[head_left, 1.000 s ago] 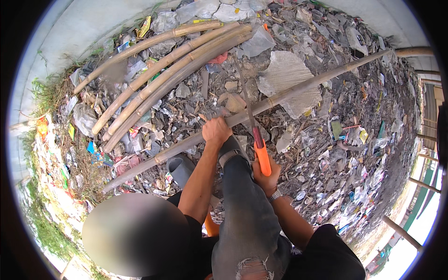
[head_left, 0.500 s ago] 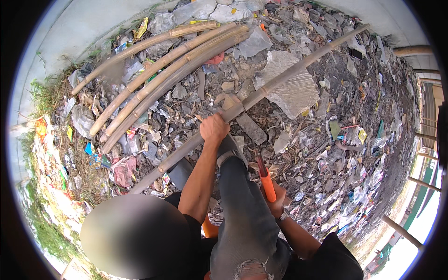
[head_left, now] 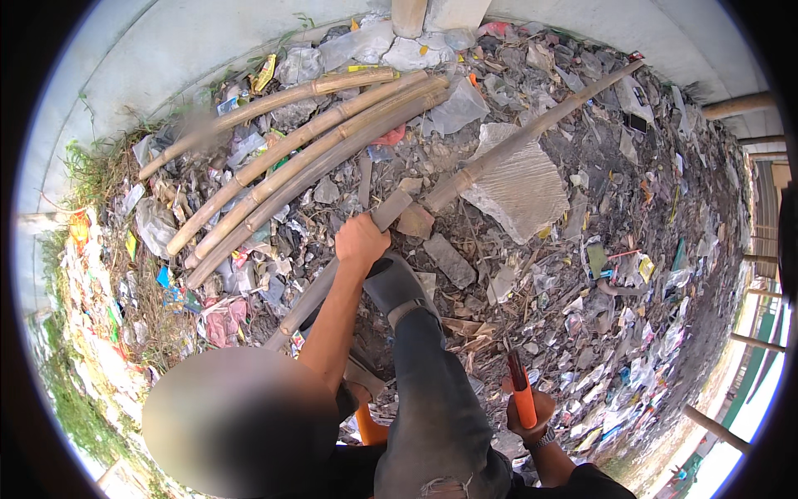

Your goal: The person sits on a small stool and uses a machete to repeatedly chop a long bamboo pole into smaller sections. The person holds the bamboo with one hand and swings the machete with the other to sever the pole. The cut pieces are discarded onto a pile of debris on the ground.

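My left hand (head_left: pixel 363 241) is wrapped round a grey bamboo pole (head_left: pixel 312 303), near its cut end and beside my boot (head_left: pixel 402 287). A separate bamboo length (head_left: pixel 532 133) lies beyond that end, with a gap between them, running over a pale ribbed slab (head_left: pixel 519 185) toward the far right. Lower right, my right hand (head_left: pixel 532 412) grips an orange-handled tool (head_left: pixel 524 406). Its dark blade is seen almost edge-on, so its kind is unclear. The tool is apart from the bamboo.
Several bamboo poles (head_left: pixel 307 129) lie side by side at the far left. Plastic scraps and rubble (head_left: pixel 582 349) cover the ground, with a brick-like block (head_left: pixel 450 259) by my boot. A pale wall (head_left: pixel 208 37) curves behind. Something orange (head_left: pixel 371 426) shows beside my leg.
The bamboo pole, one line before, is now in two pieces. My left hand has moved slightly left with the near piece. My right hand has moved right and down with the orange-handled tool.
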The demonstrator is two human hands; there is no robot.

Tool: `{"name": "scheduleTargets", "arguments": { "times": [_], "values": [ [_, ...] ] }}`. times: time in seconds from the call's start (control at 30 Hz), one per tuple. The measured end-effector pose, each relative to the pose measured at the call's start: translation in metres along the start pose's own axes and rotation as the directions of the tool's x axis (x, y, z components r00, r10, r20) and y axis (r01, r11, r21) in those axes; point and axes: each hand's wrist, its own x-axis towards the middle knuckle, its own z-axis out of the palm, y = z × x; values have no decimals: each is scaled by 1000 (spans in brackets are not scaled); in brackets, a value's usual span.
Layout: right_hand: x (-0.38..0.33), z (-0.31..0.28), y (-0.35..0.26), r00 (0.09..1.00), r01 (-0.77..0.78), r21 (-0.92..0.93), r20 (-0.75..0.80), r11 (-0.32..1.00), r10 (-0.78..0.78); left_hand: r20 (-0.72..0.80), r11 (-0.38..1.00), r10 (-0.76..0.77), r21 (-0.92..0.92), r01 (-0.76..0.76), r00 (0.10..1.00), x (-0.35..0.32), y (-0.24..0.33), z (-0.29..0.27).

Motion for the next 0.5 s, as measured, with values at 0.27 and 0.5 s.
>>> {"name": "scheduleTargets", "arguments": {
  "times": [0.27, 0.5],
  "values": [
    [-48, -14, 12, 978, -170, -85, 111, 982, 179, -311, 968, 230, 169, -184, 922, 77, 10, -93],
    [-131, -13, 27, 947, -276, -42, 157, 960, 280, -277, 887, 412, 340, -312, 868, 99, 87, -157]
  ]
}}
